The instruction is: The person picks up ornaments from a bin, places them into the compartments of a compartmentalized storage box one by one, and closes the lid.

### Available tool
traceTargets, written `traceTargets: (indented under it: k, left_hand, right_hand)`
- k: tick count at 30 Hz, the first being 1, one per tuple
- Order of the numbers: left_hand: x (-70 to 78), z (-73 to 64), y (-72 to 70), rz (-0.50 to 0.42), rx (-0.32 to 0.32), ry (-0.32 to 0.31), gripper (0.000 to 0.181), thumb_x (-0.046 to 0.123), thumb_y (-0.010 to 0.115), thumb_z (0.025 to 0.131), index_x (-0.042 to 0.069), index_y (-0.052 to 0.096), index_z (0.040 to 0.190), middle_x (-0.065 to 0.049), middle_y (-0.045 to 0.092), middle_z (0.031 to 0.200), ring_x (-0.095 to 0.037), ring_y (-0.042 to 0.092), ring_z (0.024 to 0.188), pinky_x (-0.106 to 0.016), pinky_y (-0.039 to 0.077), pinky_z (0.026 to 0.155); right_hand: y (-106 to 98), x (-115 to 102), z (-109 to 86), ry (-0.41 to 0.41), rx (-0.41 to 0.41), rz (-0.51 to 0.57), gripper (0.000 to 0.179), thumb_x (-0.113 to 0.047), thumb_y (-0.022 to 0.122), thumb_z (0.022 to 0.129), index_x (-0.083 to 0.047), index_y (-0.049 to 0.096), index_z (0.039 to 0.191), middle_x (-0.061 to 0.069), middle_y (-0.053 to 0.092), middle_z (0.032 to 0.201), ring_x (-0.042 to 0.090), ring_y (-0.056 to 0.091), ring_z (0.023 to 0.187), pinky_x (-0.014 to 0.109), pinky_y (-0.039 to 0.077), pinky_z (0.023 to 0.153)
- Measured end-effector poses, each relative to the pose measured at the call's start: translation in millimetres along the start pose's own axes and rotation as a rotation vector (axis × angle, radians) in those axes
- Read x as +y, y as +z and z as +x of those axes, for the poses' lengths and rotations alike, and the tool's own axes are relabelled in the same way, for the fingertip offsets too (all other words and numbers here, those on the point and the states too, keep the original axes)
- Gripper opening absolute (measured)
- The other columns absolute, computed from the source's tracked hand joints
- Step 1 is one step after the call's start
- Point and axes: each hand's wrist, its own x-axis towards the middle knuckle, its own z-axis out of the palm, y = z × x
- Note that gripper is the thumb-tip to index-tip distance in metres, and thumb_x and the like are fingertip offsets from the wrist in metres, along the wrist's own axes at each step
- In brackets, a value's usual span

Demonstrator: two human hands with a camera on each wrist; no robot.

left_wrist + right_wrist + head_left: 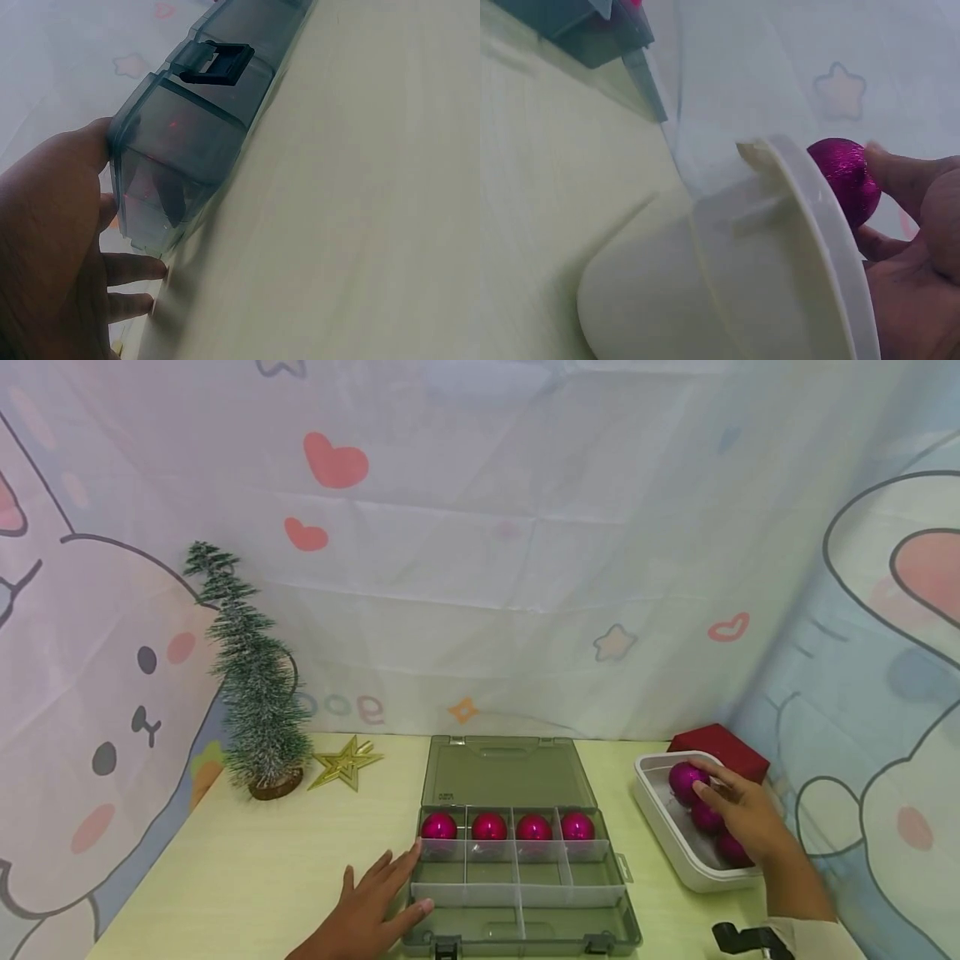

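A grey see-through compartment box (487, 867) lies with its lid (506, 772) folded back. Shiny magenta Christmas balls (489, 827) fill its back row, one per compartment; the front compartments hold nothing. My left hand (367, 906) rests against the box's left side, thumb at the front corner and fingers spread along the wall. Over at the right, my right hand (750, 814) pinches a glittery purple Christmas ball (846, 180) at the rim of the white tub (660, 831). More purple balls (707, 818) sit inside that tub, partly hidden by the hand.
A small frosted Christmas tree (258, 710) on a wooden base stands at the back left, beside a gold star (347, 762). Behind the tub is a dark red box (718, 750). Printed cloth (480, 568) hangs around the table.
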Motion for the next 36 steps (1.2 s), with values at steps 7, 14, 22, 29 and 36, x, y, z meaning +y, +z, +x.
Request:
traceTargets:
  k: [7,14,22,29,36]
  left_hand:
    - [0.8,0.1,0.2,0.001,0.000,-0.002,0.085,0.054,0.066,0.107,0.031,0.023,0.177,-0.011,0.036,0.179,-0.060,0.021,0.164,-0.096,-0.011,0.112]
    - [0.7,0.0,-0.7,0.016,0.001,0.000,0.085,0.056,0.065,0.107,0.029,0.024,0.177,-0.011,0.037,0.179,-0.059,0.022,0.164,-0.096,-0.011,0.112]
    - [1.0,0.3,-1.1,0.027,0.000,-0.001,0.085,0.058,0.064,0.107,0.028,0.025,0.176,-0.011,0.037,0.178,-0.059,0.023,0.164,-0.096,-0.011,0.112]
    - [0.5,-0.1,-0.9,0.017,0.002,0.003,0.085,0.057,0.064,0.107,0.027,0.025,0.176,-0.011,0.037,0.178,-0.060,0.022,0.164,-0.096,-0.011,0.112]
    - [1.6,0.0,-1.1,0.019,0.000,0.001,0.084,0.055,0.065,0.108,0.029,0.025,0.176,-0.011,0.038,0.178,-0.060,0.023,0.164,-0.097,-0.010,0.111]
  right_hand:
    - [13,-12,1.1,0.012,0.074,0.216,0.067,-0.013,0.080,0.102,-0.008,0.051,0.162,-0.024,0.057,0.129,-0.016,0.068,0.104,0.012,0.059,0.084]
    - [26,-21,2.3,0.007,0.080,0.300,0.063,-0.015,0.076,0.105,-0.003,0.046,0.159,-0.007,0.051,0.134,-0.017,0.067,0.108,0.010,0.059,0.086]
    - [38,-31,2.4,-0.032,0.054,0.264,0.059,-0.013,0.073,0.107,0.001,0.047,0.158,-0.023,0.062,0.126,-0.011,0.067,0.107,0.010,0.057,0.086]
    - [49,-41,3.5,-0.069,0.026,0.240,0.054,-0.015,0.070,0.109,0.004,0.049,0.155,-0.028,0.063,0.120,-0.006,0.065,0.105,0.009,0.057,0.088]
    - [62,-51,1.8,-0.101,-0.011,0.294,0.048,-0.013,0.070,0.109,0.006,0.053,0.150,-0.028,0.068,0.122,-0.005,0.067,0.111,0.010,0.057,0.091]
